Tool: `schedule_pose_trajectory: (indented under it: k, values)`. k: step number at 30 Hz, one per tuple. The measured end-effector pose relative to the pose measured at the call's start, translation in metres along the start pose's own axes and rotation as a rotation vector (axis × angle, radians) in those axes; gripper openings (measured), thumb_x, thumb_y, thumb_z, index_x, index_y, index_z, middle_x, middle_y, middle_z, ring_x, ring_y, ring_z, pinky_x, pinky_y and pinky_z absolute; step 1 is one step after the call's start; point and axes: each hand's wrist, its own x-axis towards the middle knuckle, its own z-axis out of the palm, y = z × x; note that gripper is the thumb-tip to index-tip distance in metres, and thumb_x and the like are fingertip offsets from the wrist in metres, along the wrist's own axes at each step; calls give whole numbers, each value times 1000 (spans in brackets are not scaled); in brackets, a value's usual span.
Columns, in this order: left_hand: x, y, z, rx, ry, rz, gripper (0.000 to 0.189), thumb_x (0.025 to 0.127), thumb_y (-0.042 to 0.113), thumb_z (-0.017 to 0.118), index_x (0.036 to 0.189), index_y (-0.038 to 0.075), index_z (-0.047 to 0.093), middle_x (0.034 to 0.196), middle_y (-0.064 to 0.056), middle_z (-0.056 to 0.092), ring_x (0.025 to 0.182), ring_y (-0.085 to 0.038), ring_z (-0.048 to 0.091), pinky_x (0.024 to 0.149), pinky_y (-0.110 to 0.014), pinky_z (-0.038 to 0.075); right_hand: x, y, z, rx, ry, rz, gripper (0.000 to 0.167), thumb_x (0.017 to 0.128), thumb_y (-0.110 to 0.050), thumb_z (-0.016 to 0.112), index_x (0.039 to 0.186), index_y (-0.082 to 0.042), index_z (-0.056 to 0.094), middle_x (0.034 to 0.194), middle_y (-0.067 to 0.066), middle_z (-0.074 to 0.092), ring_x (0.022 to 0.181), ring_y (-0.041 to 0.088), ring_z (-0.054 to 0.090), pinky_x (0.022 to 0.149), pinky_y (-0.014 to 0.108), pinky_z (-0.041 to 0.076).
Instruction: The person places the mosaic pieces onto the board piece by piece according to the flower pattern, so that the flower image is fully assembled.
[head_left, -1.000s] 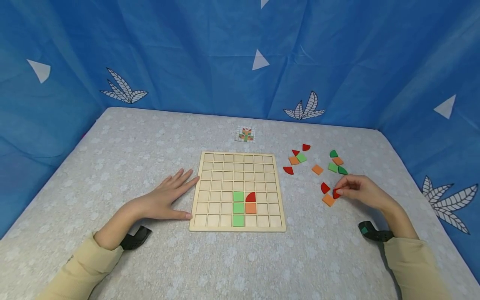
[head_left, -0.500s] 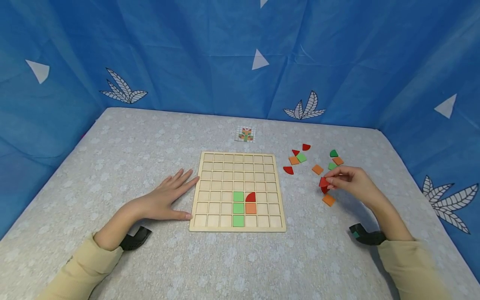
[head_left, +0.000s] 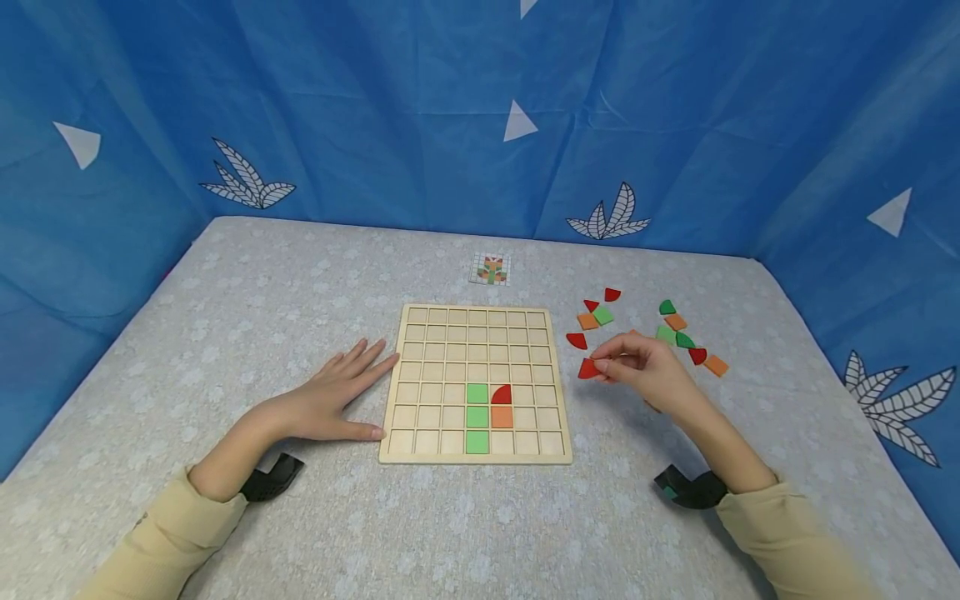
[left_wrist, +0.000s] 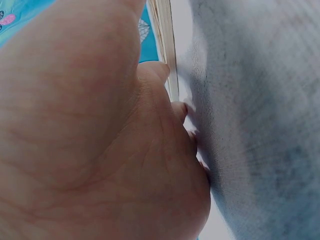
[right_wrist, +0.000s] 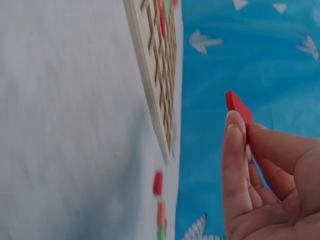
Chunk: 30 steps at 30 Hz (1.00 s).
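My right hand [head_left: 651, 375] pinches a red quarter-circle tile [head_left: 587, 368] between thumb and fingers. It is just right of the wooden grid board [head_left: 562, 433], and in the right wrist view the tile [right_wrist: 241, 107] shows above the fingertips. My left hand [head_left: 322, 402] lies with fingers spread on the tablecloth, its index fingertip and thumb tip right at the board's left edge. Within the board, three light green squares [head_left: 477, 417] form a column. Beside them sit another red quarter-circle [head_left: 502, 394] and an orange square [head_left: 502, 417].
Loose tiles lie right of the board: a red quarter-circle [head_left: 577, 341], a light green square [head_left: 603, 316], a dark green quarter-circle [head_left: 685, 340], an orange square [head_left: 716, 365] and several others. My right hand covers some. Behind the board is a small pattern card [head_left: 491, 269]. A blue curtain [head_left: 420, 150] backs the table.
My right hand has lifted the red quarter-circle from among the loose tiles and carried it left toward the board, uncovering a red and an orange tile. The left hand has stayed put.
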Motion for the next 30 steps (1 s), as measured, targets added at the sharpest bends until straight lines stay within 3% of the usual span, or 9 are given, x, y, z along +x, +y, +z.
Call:
schedule_pose_trajectory:
  k: [7, 14, 30]
  values:
    - [1, 0, 1, -8, -5, -5, 98, 80, 57, 64, 150, 8, 17, 154, -19, 2, 138, -38, -6, 104, -59, 0, 3, 3, 29, 82, -112, -27, 10, 89, 3, 61, 97, 10, 62, 87, 15, 66, 75, 28, 66, 69, 35, 54]
    - [1, -1, 1, 0, -5, -2, 98, 80, 57, 65, 150, 8, 17, 154, -19, 2, 138, -38, -5, 104, -59, 1, 6, 5, 54, 135, -196, 4, 8, 88, 4, 61, 95, 8, 63, 84, 15, 65, 75, 27, 67, 68, 34, 54]
    - [1, -3, 0, -2, -10, -4, 98, 80, 58, 63, 151, 9, 16, 154, -18, 1, 138, -37, -7, 104, -59, 0, 6, 4, 78, 67, -161, 7, 5, 86, 1, 65, 89, 6, 65, 77, 11, 65, 67, 25, 66, 59, 30, 54]
